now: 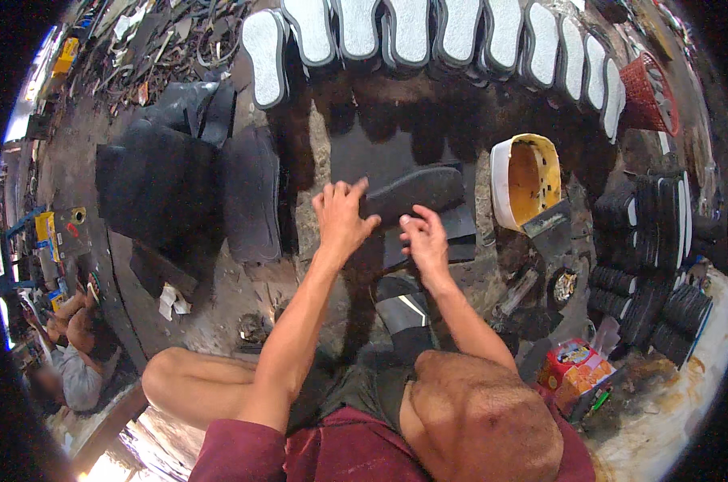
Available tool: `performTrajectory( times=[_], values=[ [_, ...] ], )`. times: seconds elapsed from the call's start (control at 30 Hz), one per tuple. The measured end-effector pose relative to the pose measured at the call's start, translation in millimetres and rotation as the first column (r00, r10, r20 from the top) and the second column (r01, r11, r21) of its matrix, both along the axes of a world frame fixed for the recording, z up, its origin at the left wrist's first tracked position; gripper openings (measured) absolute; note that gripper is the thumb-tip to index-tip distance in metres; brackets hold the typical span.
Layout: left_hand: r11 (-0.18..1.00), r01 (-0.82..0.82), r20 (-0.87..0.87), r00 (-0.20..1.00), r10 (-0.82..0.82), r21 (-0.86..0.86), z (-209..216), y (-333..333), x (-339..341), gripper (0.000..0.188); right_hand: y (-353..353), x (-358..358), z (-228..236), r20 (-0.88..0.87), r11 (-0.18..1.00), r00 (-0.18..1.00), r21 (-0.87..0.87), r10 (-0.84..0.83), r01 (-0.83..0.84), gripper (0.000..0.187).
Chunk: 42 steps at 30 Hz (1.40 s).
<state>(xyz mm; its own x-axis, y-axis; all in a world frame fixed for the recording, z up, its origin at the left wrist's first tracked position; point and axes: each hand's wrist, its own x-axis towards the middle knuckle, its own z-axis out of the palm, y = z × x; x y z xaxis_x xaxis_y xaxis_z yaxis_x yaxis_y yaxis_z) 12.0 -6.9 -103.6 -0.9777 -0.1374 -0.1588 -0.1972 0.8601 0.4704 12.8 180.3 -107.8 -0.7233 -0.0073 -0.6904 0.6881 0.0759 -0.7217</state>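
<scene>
The black shoe sole (424,189) lies near the middle of the frame, just right of the left hand (341,215) and above the right hand (428,245). Its long axis runs nearly left to right, the right end slightly higher in the frame. The left hand looks nearer, its fingers spread open around the sole's left end; whether they touch it is unclear. The right hand is half curled just below the lower edge, and I cannot tell whether its fingertips pinch anything. The sole looks thin, flat and matt, with rounded contours and a paler edge along the top, lying over a dark sheet (348,161). A white tub (502,193), yellow inside, stands to the right.
</scene>
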Motion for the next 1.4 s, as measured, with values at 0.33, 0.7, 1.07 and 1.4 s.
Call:
performTrajectory(
  times=[0.33,0.7,1.07,1.4],
  values=[
    [0.743,-0.246,-0.397,0.719,0.571,0.622,164.5,70.8,68.0,0.109,-16.4,-20.2,137.2,-0.204,0.751,0.935,-0.654,-0.289,0.089,0.050],
    [-0.442,-0.274,0.501,0.661,0.559,0.854,167.6,53.8,52.9,0.027,4.9,-25.7,145.1,-0.231,0.720,0.954,-0.694,-0.190,-0.025,0.037],
    [0.318,-0.392,0.170,0.818,0.549,0.863,147.1,61.6,75.2,0.047,-1.8,-27.1,137.5,-0.702,0.993,0.712,0.078,-0.005,0.084,0.073],
    [0.946,0.120,-0.241,0.970,-0.046,0.302,97.5,81.8,65.2,0.067,45.2,-45.3,89.9,-0.202,0.951,0.975,-0.308,-0.089,0.023,0.064]
  ],
)
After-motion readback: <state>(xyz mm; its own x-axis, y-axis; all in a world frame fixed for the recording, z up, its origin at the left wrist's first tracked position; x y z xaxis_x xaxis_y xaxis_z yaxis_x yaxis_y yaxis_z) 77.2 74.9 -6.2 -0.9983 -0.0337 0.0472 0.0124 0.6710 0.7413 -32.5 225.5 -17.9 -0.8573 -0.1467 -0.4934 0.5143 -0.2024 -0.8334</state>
